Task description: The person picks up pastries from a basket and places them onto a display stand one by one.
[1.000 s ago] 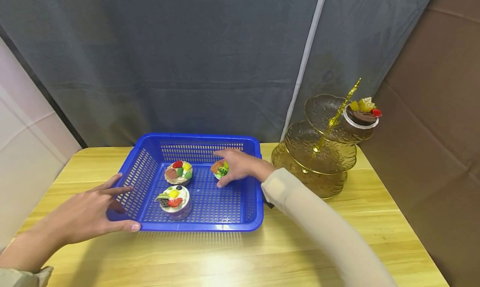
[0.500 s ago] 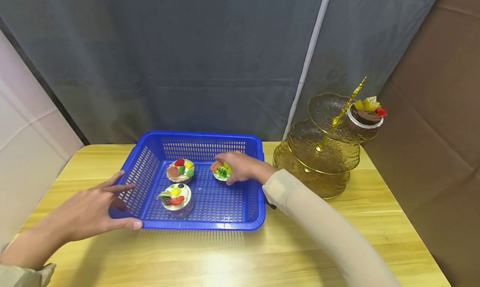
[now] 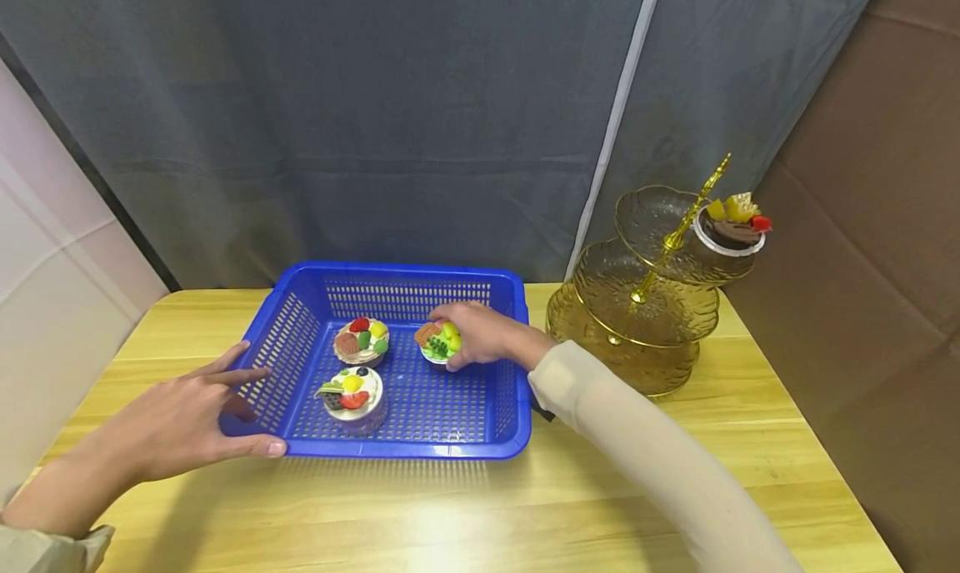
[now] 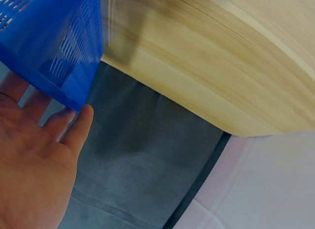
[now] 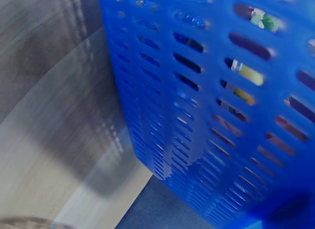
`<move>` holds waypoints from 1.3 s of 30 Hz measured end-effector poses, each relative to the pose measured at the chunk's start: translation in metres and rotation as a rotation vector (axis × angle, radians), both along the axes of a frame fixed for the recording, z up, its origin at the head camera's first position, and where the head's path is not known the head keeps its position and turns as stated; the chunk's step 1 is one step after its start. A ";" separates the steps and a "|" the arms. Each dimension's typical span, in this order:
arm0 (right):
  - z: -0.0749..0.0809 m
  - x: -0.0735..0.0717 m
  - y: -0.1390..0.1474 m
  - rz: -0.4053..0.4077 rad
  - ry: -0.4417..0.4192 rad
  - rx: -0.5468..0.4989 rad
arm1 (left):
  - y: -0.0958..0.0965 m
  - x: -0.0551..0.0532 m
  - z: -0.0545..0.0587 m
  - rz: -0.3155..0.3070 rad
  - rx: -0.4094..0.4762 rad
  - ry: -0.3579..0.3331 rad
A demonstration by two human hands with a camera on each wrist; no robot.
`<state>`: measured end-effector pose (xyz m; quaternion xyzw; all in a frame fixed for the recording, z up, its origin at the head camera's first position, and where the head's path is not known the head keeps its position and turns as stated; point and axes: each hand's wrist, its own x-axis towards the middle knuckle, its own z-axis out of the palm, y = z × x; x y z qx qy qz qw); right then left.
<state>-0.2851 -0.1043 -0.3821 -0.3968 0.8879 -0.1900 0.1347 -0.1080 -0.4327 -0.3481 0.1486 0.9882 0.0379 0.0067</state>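
Inside the blue basket, my right hand grips a small cupcake with green, yellow and brown toppings. Its thumb is on the near side and the fingers are on the far side, partly hiding the cake. My left hand rests at the basket's front left corner with fingers spread and mostly straight over the rim. In the left wrist view its fingers lie against the rim. A cupcake with red, yellow and green toppings and a white-creamed cup cake sit in the basket's left half.
To the basket's right stands a three-tier amber stand with a gold pole. A chocolate cup cake sits on its top tier. The wooden table meets a grey curtain behind. The basket's slotted side fills much of the right wrist view.
My right hand has taken hold of the small cupcake, which now sits slightly farther left with more of its top showing. The left hand stays at the basket corner.
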 end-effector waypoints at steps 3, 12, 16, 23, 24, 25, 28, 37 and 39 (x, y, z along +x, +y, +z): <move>0.002 0.002 0.001 0.005 0.011 -0.039 | 0.000 0.000 0.000 -0.001 -0.003 -0.003; 0.006 0.004 0.004 0.011 0.002 -0.153 | -0.001 0.000 -0.001 -0.001 -0.002 0.003; 0.009 0.006 0.007 0.011 0.000 -0.181 | -0.001 0.000 -0.001 -0.005 0.002 0.008; 0.017 0.013 0.014 -0.004 0.002 -0.228 | 0.000 0.000 -0.001 0.002 0.000 -0.003; 0.018 0.014 0.016 -0.007 0.004 -0.233 | 0.000 0.000 -0.001 0.004 -0.001 -0.007; 0.019 0.015 0.017 -0.010 0.005 -0.239 | 0.000 0.000 -0.001 0.007 -0.003 -0.011; 0.023 0.017 0.022 -0.018 0.014 -0.269 | 0.000 0.000 -0.002 0.010 -0.003 -0.017; 0.040 0.028 0.040 0.013 0.016 -0.410 | 0.000 0.000 -0.002 0.000 -0.005 -0.010; 0.043 0.031 0.044 0.012 0.015 -0.422 | 0.000 0.000 -0.002 -0.001 -0.002 -0.008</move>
